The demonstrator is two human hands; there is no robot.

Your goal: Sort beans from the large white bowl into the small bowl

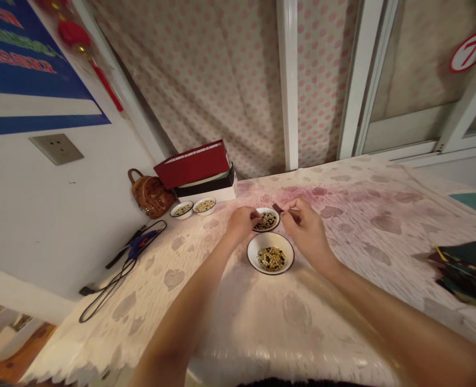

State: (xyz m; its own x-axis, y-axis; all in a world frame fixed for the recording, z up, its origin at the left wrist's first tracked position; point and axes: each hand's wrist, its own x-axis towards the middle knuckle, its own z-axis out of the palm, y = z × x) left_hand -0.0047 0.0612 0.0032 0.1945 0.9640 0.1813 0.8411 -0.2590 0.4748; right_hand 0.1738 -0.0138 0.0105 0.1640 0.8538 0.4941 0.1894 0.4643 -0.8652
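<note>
Two white bowls of mixed beans sit mid-table: a nearer, larger bowl (pixel 271 253) and a smaller bowl (pixel 267 219) just behind it. My left hand (pixel 243 221) rests at the left rim of the smaller bowl, fingers curled in a pinch; what it holds is too small to make out. My right hand (pixel 305 226) hovers at that bowl's right side, thumb and finger pinching a small dark piece (pixel 277 207) above the rim.
Two more small bowls of beans (pixel 181 209) (pixel 204 205) stand near a stack of red, black and white boxes (pixel 200 171). A brown bag (pixel 151 194) leans on the wall. A blue glue gun (pixel 140 244) with cable lies left; dark papers (pixel 466 271) lie right.
</note>
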